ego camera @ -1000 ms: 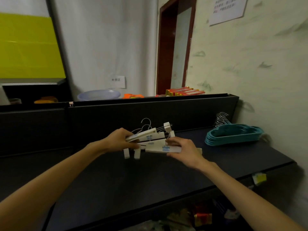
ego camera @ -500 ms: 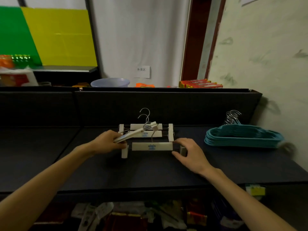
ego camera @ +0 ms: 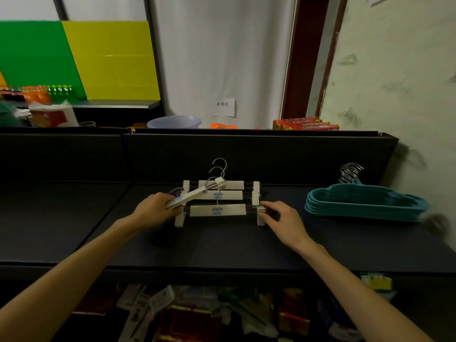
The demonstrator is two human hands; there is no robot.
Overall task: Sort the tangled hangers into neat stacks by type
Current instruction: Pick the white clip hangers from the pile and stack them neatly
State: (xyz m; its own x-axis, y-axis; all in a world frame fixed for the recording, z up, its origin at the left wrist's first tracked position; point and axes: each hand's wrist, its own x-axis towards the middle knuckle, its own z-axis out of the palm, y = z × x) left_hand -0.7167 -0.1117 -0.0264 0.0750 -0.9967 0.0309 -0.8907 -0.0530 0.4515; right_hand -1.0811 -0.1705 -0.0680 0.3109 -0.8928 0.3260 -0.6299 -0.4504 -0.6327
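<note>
Across the dark counter (ego camera: pixel 222 245), which fills the middle of the view, two groups of hangers are laid out. Off to the right, well apart from the hands, sits the stack of teal hangers (ego camera: pixel 365 202), squared up with its metal hooks bunched at the back. At the centre lie the pale wooden clip hangers (ego camera: pixel 218 209), three flat in a row with hooks pointing to the back wall. The left hand (ego camera: pixel 154 211) is closed round the end of a fourth clip hanger (ego camera: pixel 187 197), which slants up across the row. The right hand (ego camera: pixel 280 223) is loosely curled, fingertips pinching the right-end clip (ego camera: pixel 259 214) of the nearest flat hanger.

The risk, as I judge it, is the slanted hanger: its far end sits among the hooks of the others and may be caught on one, though the dim light makes that hard to confirm. Pulled sideways, it could drag the row askew or tangle the wires.

On the ledge behind stands a pale blue basin (ego camera: pixel 174 122); its contents are hidden below the ledge edge. Beside it, red boxes (ego camera: pixel 304 124) lie stacked.
</note>
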